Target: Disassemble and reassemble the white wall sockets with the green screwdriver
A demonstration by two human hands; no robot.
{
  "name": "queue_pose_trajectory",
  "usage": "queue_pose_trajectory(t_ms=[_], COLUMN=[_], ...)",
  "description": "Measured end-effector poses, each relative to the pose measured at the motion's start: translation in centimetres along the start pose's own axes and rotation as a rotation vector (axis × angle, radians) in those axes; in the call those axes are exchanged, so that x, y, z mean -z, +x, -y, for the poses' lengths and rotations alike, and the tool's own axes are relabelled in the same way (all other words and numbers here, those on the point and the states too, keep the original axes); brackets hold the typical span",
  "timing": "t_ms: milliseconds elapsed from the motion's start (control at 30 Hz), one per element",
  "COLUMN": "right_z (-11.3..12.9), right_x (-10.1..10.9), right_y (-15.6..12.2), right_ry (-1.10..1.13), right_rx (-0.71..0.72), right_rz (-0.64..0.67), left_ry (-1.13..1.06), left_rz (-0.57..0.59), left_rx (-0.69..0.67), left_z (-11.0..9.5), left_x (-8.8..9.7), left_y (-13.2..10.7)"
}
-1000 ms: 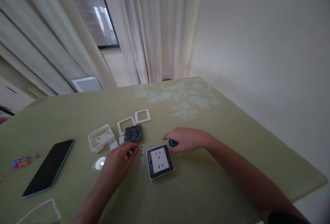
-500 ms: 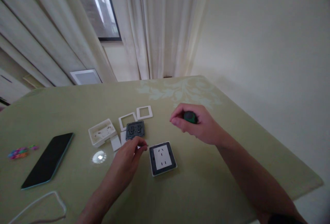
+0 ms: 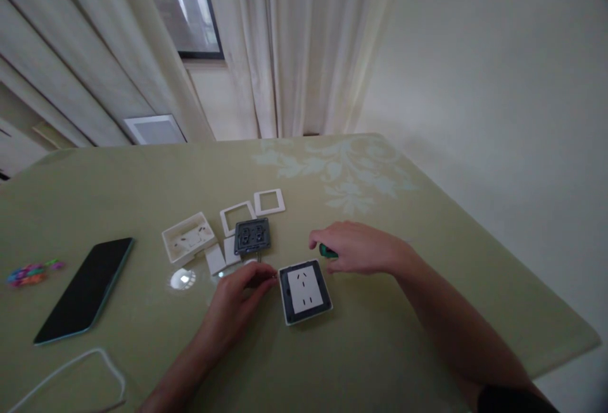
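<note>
A wall socket (image 3: 304, 291) with a white face and dark surround sits in a white box on the table. At its left edge, my left hand (image 3: 244, 289) is closed, thumb and forefinger pinching a tiny thing that looks like a screw (image 3: 274, 276). My right hand (image 3: 358, 248) curls over the green handle of a screwdriver (image 3: 327, 251), just beyond the socket's upper right corner; its shaft is hidden. Behind my left hand lie a dark switch module (image 3: 252, 235), two white frames (image 3: 269, 201) and white cover plates (image 3: 215, 259).
An open white back box (image 3: 189, 239) stands left of the module, near a shiny round spot (image 3: 182, 279). Further left lie a black tablet (image 3: 85, 289), small colourful pieces (image 3: 33, 273) and a white cable (image 3: 71, 362). The table's right edge slants along the wall.
My right hand has come down and slightly left towards the socket, with the green handle under it. My left hand has shifted slightly right, its fingertips now at the socket's edge.
</note>
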State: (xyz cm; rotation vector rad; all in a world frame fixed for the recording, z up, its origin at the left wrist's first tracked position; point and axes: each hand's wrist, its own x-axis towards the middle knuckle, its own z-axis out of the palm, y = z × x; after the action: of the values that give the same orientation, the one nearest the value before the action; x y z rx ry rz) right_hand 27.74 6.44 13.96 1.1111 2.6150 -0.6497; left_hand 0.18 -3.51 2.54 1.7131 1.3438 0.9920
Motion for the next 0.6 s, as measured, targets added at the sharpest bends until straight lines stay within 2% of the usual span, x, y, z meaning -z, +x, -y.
queue_pose_trajectory(t_ms=[133, 333, 467, 600], right_z=[-0.6, -0.4, -0.8, -1.1], right_x=[-0.5, -1.0, -1.1, -0.1], right_y=[0.7, 1.5, 1.5, 0.5], right_ry=[0.006, 0.054, 0.067, 0.068], right_rx=[0.035, 0.119, 0.117, 0.08], right_rz=[0.048, 0.054, 0.046, 0.002], left_ry=[-0.072, -0.062, -0.011, 0.016], left_rz=[0.044, 0.039, -0.02, -0.118], left_rx=[0.081, 0.032, -0.022, -0.057], left_z=[-0.2, -0.9, -1.3, -1.6], left_x=[-0.4, -0.6, -0.4, -0.3], left_y=[-0.4, -0.6, -0.4, -0.7])
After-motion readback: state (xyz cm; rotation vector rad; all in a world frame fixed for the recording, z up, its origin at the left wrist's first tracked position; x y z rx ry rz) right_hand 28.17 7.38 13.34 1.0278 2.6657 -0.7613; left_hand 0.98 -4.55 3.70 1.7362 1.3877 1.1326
